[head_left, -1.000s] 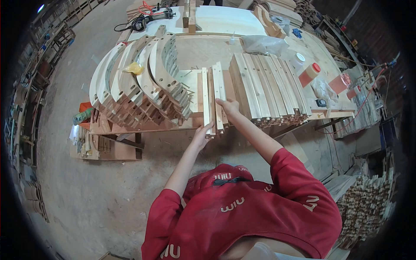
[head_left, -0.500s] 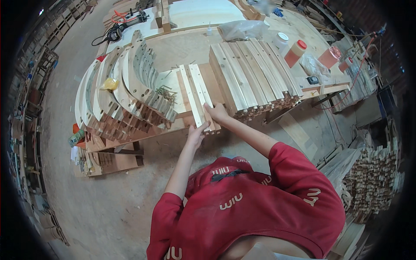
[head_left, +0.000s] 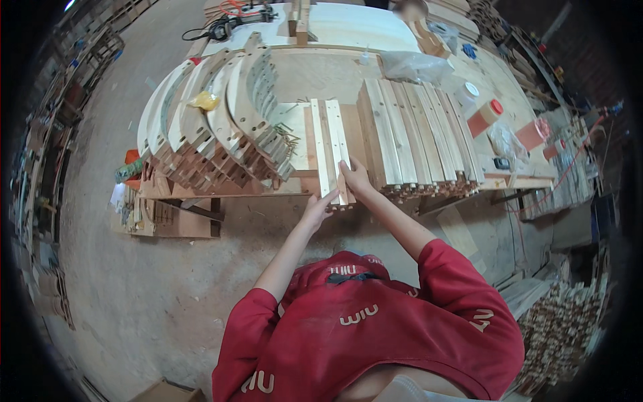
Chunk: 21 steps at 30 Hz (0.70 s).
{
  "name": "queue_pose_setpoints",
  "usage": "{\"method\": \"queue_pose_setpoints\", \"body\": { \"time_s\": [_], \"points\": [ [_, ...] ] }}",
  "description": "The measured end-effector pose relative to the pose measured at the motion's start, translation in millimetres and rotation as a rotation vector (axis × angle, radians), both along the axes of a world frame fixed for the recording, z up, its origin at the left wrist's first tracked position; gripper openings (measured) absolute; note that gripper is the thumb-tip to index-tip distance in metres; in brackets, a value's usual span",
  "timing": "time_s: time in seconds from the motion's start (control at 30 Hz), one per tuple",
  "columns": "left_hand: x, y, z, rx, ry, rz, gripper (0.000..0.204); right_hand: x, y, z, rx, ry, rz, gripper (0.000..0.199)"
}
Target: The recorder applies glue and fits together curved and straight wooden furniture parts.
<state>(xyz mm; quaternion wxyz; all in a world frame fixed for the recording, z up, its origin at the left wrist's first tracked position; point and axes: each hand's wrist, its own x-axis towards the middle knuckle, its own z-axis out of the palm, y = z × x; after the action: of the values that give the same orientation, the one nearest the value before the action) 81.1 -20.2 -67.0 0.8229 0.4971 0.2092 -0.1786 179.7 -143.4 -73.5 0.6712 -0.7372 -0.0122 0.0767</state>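
Narrow, pale wooden strips (head_left: 328, 144) with small holes lie side by side in a low stack on the workbench, their near ends at its front edge. My left hand (head_left: 319, 210) is closed round the near end of the strips, thumb on top. Just farther along, my right hand (head_left: 356, 177) grips their right side with its thumb over the top. The undersides of both hands' fingers are hidden. Right of the strips stands a large stack of wider wooden slats (head_left: 412, 134). Several curved wooden pieces (head_left: 221, 114) with drilled holes stand in rows on the left.
Loose screws (head_left: 288, 139) lie between the curved pieces and the strips. A yellow bag (head_left: 204, 101) rests on the curved pieces. Red-capped bottle (head_left: 485, 118), white-lidded jar (head_left: 467, 94) and clear plastic bag (head_left: 416, 67) are at the right. A corded power tool (head_left: 224, 28) lies at the back left.
The view has shifted, so the bench appears farther right and higher in the picture. Both hands stay at the near end of the strips, which look slightly closer together.
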Motion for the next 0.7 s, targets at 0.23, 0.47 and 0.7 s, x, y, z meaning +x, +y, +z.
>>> {"method": "queue_pose_setpoints", "body": {
  "time_s": [0.23, 0.47, 0.7],
  "points": [
    [-11, -1, -10, 0.075, -0.017, 0.026, 0.059, -6, 14, 56, -0.667, -0.184, -0.023, 0.06],
    [-79, 15, 4, 0.118, 0.003, 0.238, 0.057, -4, 129, 244, -0.217, -0.994, 0.228, 0.034],
    [-135, 34, -1, 0.179, -0.14, 0.387, 0.046, 22, 251, 245, -0.569, -1.115, 0.398, 0.027]
  ]
}}
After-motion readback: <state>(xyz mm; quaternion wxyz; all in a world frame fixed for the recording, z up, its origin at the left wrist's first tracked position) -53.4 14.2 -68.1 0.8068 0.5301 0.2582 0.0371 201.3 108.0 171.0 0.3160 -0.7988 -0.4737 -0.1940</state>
